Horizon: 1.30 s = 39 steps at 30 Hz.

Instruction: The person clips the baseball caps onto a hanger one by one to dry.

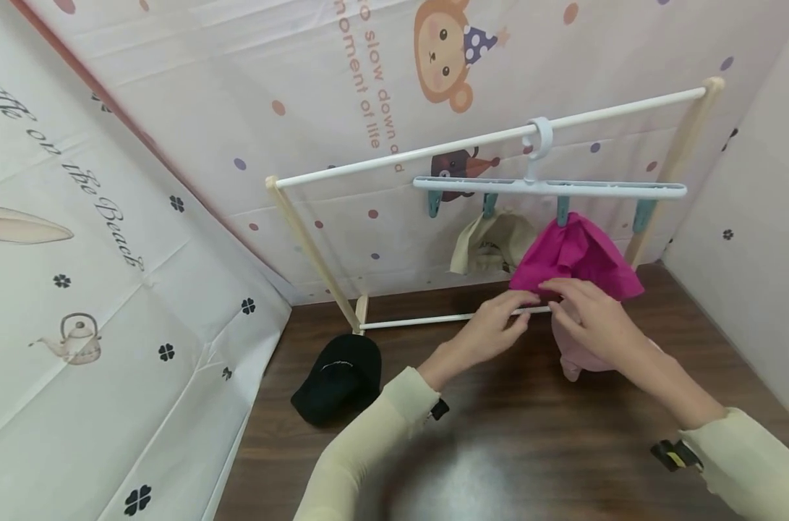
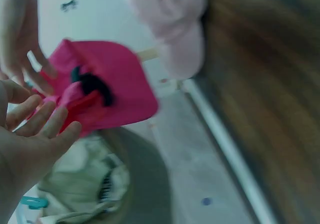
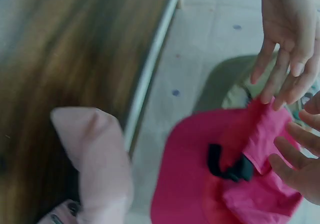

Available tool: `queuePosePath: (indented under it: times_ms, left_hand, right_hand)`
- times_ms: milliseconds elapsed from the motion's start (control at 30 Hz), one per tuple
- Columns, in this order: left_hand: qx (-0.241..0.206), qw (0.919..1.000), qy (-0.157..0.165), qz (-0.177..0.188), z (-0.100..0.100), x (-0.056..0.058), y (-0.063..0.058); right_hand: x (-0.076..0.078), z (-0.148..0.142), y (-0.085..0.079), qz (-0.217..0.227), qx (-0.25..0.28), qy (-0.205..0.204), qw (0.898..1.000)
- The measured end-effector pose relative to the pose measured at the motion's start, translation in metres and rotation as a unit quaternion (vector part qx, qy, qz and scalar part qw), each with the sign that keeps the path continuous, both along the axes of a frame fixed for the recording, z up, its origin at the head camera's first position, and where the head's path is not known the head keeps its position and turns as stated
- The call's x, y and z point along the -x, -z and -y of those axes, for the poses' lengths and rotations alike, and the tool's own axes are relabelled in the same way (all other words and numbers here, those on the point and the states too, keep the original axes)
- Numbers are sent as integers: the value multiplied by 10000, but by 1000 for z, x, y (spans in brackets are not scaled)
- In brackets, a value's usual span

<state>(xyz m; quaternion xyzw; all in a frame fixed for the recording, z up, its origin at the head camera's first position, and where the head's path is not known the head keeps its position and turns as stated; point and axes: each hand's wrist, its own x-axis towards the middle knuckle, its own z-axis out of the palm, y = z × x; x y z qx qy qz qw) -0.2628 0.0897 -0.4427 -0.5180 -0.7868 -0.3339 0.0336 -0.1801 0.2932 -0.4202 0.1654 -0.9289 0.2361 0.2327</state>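
A magenta cap (image 1: 573,250) hangs from a clip of the pale blue hanger (image 1: 602,189), its dark strap (image 3: 230,166) showing in the right wrist view. My left hand (image 1: 492,329) is just below and left of this cap, fingers extended. Fingers loosely spread, my right hand (image 1: 592,318) is in front of the cap's lower edge. Neither hand grips the cap; whether the fingertips touch it I cannot tell. To its left a beige cap (image 1: 492,242) hangs from another clip. A light pink cap (image 3: 102,159) lies on the table, partly hidden by my right hand in the head view.
The hanger hooks over the white top bar (image 1: 407,155) of a wooden-sided rack. A lower bar (image 1: 420,320) runs near the table. At the left lies a black cap (image 1: 338,380) on the brown wooden table (image 1: 498,463). Printed cloth (image 1: 316,94) stands behind.
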Motion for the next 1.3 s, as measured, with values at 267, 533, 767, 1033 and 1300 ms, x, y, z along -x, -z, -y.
queuePosePath:
  times_ms: [267,533,767,1033,1300]
  left_hand:
    - [896,9946,-441,-295,17,-7,39]
    - [1400,9844,-790,-708,40,-6,58]
    - [1526,9810,-1085,-508,62,-8,66]
    - [1769,9755,-1234,-424,79,-10,74]
    - [1809,9714,-1349,-738,97,-10,81]
  right_hand:
    - [-5,16,34,59,-102,-373,9992]
    - [-8,22,56,238,-106,-346,9991]
    - [-9,26,64,292,-60,-361,9989]
    - [-7,31,71,229,54,-420,9988]
    - [-6,37,77,215,61,-457,9987]
